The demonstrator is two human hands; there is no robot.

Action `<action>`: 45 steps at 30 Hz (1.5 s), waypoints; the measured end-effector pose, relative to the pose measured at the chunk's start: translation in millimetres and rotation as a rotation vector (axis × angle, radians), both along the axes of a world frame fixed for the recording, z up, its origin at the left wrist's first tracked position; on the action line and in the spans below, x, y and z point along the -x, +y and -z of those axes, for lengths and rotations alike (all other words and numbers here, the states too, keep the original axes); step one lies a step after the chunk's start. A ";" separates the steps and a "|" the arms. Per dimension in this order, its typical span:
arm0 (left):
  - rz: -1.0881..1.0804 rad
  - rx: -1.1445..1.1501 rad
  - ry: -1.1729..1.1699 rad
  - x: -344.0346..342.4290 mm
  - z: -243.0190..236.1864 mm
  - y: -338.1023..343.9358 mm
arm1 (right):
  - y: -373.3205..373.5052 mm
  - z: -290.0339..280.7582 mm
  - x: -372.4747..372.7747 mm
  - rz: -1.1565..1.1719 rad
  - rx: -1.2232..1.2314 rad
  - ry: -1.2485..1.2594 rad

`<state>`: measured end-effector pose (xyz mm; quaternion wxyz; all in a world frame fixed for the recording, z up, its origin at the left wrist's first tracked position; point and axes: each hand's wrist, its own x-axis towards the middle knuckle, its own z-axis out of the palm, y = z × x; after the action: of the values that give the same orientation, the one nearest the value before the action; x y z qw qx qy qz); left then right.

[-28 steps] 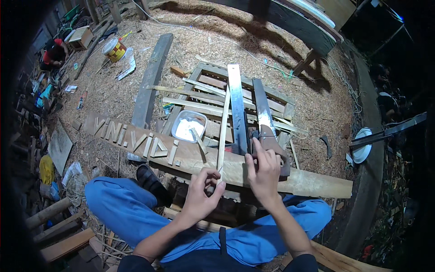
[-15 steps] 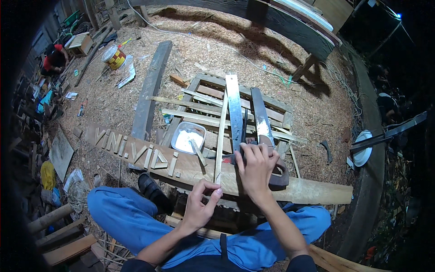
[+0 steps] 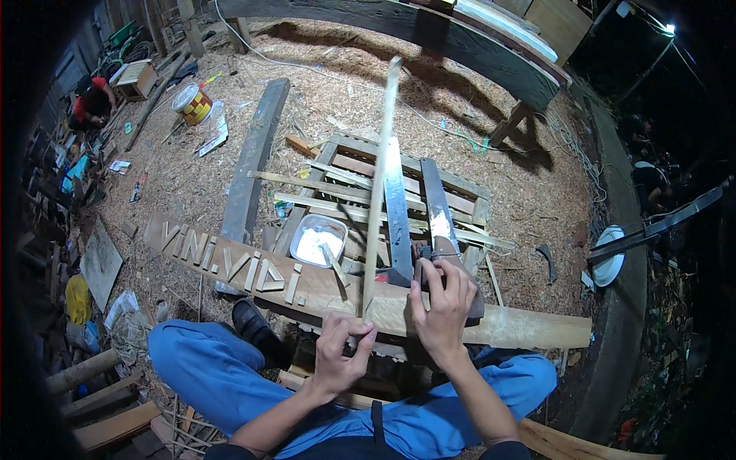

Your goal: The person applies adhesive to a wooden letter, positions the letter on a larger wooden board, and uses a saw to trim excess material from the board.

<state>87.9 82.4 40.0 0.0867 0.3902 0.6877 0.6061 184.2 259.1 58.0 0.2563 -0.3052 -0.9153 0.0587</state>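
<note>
My left hand (image 3: pixel 345 349) pinches the near end of a thin wooden strip (image 3: pixel 377 184), which rises away from me, its far end lifted. My right hand (image 3: pixel 443 310) is closed beside the brown wooden handle of a handsaw (image 3: pixel 440 203); a small dark piece shows at its fingertips, too hidden to name. Beneath both hands a curved wooden board (image 3: pixel 529 326) lies across my lap area. Short wooden pieces (image 3: pixel 253 268) form raised letter shapes on its left part. A plastic tub of white paste (image 3: pixel 318 239) stands behind the board, with a flat stick (image 3: pixel 336 264) leaning from it.
A slatted wooden frame (image 3: pixel 479 211) carries loose strips and a metal ruler (image 3: pixel 397 207). Left of it lies a thick beam (image 3: pixel 261 153). A heavy timber (image 3: pixel 368 15) crosses the back. Further left are a paint bucket (image 3: pixel 192 103) and a crouching person (image 3: pixel 92 103).
The strip's far end has swung upward off the frame, with my left hand still on its near end. My right hand has shifted slightly right and down.
</note>
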 end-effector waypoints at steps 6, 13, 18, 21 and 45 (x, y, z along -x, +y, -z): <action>0.169 -0.022 0.184 8.9 -4.7 2.8 | 9.1 -12.6 -16.2 -0.105 -0.156 0.278; 0.293 -0.070 -0.177 5.8 12.1 9.4 | 20.0 -36.3 -30.7 -0.043 -0.423 0.138; 0.291 -0.144 -0.360 20.2 -19.4 35.4 | 26.0 -44.8 -42.1 -0.137 -0.352 0.031; 0.183 -0.149 -0.268 28.6 -39.8 58.1 | 26.1 -58.2 -46.8 -0.174 -0.288 0.073; 0.200 0.132 0.004 55.4 -39.6 39.8 | -62.1 -49.8 10.4 -0.226 0.958 0.401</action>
<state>32.5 122.2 79.6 0.1710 0.4515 0.6837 0.5472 173.8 197.0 107.8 0.2503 -0.2705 -0.7459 0.5547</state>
